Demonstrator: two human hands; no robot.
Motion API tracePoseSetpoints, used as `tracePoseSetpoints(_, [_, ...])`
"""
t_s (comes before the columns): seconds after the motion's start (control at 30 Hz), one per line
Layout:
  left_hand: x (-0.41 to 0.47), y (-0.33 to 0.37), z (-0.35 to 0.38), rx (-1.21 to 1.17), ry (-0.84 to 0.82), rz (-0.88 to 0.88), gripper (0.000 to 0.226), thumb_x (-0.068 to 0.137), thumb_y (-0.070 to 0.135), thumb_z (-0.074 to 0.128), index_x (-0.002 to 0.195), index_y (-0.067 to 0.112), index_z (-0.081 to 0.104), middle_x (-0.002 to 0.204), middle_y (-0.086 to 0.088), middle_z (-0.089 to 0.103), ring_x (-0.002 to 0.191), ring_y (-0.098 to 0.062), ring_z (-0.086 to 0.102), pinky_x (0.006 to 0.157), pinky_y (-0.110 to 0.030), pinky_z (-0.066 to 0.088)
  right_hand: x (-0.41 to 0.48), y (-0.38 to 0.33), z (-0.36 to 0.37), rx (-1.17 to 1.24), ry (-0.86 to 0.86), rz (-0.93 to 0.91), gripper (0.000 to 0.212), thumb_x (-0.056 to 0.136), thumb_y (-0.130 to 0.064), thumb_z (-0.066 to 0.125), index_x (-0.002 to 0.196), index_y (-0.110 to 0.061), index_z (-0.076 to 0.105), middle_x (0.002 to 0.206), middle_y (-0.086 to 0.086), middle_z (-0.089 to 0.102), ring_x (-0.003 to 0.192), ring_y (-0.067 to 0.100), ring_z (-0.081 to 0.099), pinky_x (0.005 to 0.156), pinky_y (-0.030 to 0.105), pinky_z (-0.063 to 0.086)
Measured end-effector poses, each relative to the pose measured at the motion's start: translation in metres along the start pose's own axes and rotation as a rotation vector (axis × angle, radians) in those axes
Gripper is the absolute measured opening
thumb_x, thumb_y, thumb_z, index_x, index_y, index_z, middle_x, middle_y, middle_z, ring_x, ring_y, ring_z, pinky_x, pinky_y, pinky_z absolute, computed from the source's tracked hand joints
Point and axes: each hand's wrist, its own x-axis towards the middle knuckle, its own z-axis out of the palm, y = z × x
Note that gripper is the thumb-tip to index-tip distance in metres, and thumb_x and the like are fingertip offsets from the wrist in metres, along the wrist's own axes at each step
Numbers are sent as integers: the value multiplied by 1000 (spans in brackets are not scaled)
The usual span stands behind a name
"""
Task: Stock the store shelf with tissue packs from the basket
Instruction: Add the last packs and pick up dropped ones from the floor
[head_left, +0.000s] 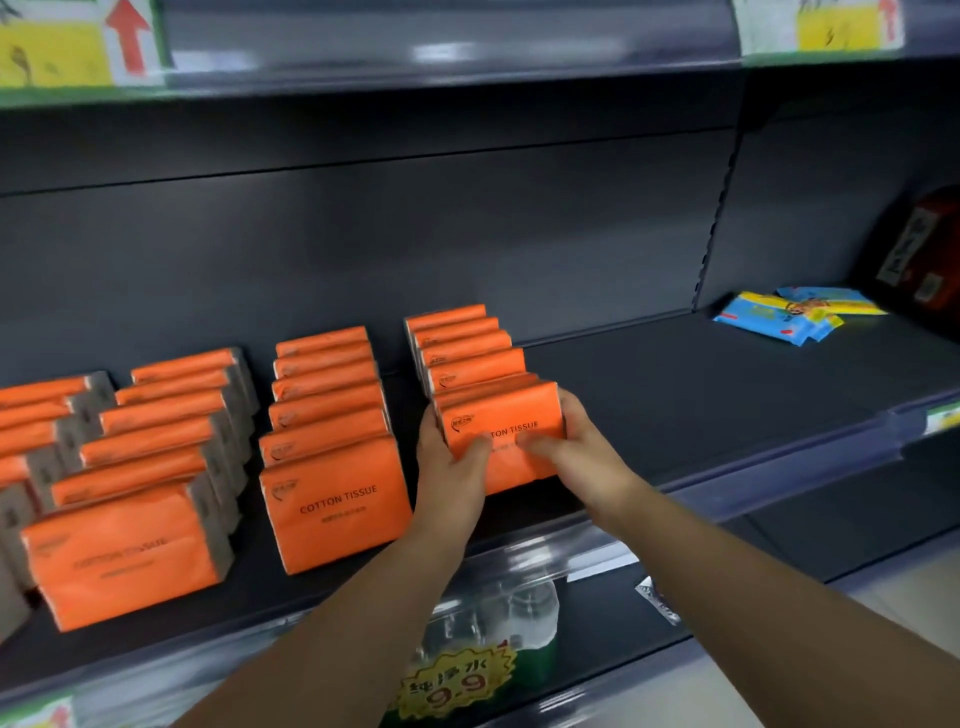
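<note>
Both hands grip 1 orange tissue pack (501, 410) printed "COTTON TISSUE", held upright at the front of the right-most row on a dark shelf (675, 395). The left hand (452, 460) wraps the pack's left edge and the right hand (571, 441) wraps its right edge, with both thumbs pressed on the front face. To the left stand 3 more rows of matching packs (337, 509). Blue packets (779, 319) lie well apart at the shelf's far right. A yellow "9.9" price sign (457, 680) shows below.
</note>
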Motion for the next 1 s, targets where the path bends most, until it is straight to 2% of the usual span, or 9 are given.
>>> tracePoseSetpoints(0.1, [2,-2,-1,-3,-8,-6,47,92,0,48,115,40,42,100,16,61,74,19,59,60,1,41,1,3,2,-7,-5,18,55,90,-3,57,136,-27,39,117,2,63,107,13,59,88,25,46])
tracePoseSetpoints(0.2, [3,-4,-1,9,-27,-13,46,93,3,47,118,41,40,102,17,62,82,12,60,67,-5,45,0,5,3,-18,-10,28,55,90,-5,58,137,-25,37,111,-3,63,101,7,60,79,18,47])
tracePoseSetpoints(0.27, [2,-4,0,23,-30,-10,44,93,4,47,113,42,42,103,15,63,90,3,61,75,-14,45,0,5,3,-25,-12,33,55,89,-6,59,136,-25,38,105,-8,63,93,-1,60,68,10,45])
tracePoseSetpoints(0.33, [2,-6,0,28,-29,0,42,93,3,48,110,41,45,102,11,65,91,-3,62,76,-17,46,0,5,2,-28,-10,47,53,89,-6,59,134,-25,39,101,-10,63,90,-4,59,64,8,45])
tracePoseSetpoints(0.5, [-1,-9,-1,27,-37,17,40,93,2,48,104,41,47,97,13,64,74,14,62,60,-2,44,-2,6,2,-19,5,70,51,88,-7,60,132,-23,41,105,-5,64,94,3,61,67,13,46])
tracePoseSetpoints(0.67, [-3,-10,-1,40,-33,8,40,94,2,48,103,40,46,98,14,62,73,17,60,59,0,42,-4,6,2,-31,7,68,50,88,-7,61,131,-23,41,112,0,63,101,8,61,74,17,47])
tracePoseSetpoints(0.77, [-3,-10,-2,47,-26,-12,37,94,6,51,112,37,45,98,15,62,73,18,60,59,0,43,-4,6,2,-31,14,69,49,88,-8,61,130,-23,42,115,2,63,105,12,61,80,21,49])
tracePoseSetpoints(0.87, [-4,-10,-1,74,-12,-24,35,95,11,52,112,40,44,102,15,62,83,9,62,67,-7,45,-4,6,4,-34,33,74,45,88,-8,60,126,-25,43,116,4,62,105,14,60,82,23,49])
tracePoseSetpoints(1.0, [-5,-9,1,123,11,-36,33,94,14,51,117,35,42,112,4,61,97,-8,59,87,-29,46,-3,7,5,-44,57,74,44,87,-9,60,126,-23,45,116,5,62,107,17,60,88,29,49])
